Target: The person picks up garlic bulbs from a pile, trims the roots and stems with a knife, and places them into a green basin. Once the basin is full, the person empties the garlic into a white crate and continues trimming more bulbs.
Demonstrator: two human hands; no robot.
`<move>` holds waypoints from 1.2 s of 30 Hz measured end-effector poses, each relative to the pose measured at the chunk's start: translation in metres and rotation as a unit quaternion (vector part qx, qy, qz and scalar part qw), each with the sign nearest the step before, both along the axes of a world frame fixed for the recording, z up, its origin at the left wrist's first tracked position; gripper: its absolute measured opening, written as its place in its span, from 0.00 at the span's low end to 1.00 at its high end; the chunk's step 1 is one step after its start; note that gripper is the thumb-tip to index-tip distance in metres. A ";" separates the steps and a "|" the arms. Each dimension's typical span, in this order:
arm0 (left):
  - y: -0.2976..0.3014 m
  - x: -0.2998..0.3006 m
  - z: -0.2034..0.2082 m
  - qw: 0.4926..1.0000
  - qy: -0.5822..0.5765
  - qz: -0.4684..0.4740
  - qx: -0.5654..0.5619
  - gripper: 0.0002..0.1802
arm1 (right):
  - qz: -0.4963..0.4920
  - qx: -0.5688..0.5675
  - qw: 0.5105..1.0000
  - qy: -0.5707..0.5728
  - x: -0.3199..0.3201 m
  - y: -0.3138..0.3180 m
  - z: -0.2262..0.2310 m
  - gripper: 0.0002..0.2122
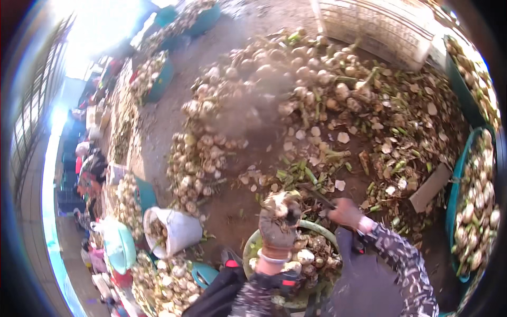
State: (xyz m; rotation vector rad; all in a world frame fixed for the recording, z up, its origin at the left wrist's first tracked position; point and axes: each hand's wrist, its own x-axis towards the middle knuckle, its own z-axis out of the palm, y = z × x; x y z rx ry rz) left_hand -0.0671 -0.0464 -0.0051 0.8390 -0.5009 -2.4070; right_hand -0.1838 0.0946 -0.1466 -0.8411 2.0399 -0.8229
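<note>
At the lower middle, my left hand [278,235] is closed around a garlic bulb [283,205] and raised over a round green basin [249,252]. Trimmed garlic bulbs [316,253] lie in that basin, between my legs. To the right, my right hand [347,214] grips a knife [320,197]. Its dark blade points up and left, toward the bulb; whether it touches is too blurred to tell. Cut green stems [306,171] and pale scraps are strewn on the ground just beyond my hands.
A broad heap of garlic [253,68] spreads ahead. Teal tubs of garlic [458,195] line the right side. A tan block [430,187] lies near them. White crates [375,31] stand far right. At left are a white bucket [182,232], more garlic and other people [92,166].
</note>
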 end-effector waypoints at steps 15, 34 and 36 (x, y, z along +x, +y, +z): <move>-0.297 -0.053 -0.142 0.444 -0.582 -0.282 -0.619 0.38 | 0.039 0.147 0.988 0.022 -0.010 0.043 -0.007 0.17; -0.192 0.016 -0.132 0.393 -0.502 -0.219 -0.738 0.36 | -0.012 0.061 0.996 -0.060 -0.009 0.018 0.019 0.16; -0.204 -0.003 -0.142 0.379 -0.548 -0.275 -0.693 0.36 | -0.015 0.067 0.996 -0.052 -0.003 0.017 0.022 0.16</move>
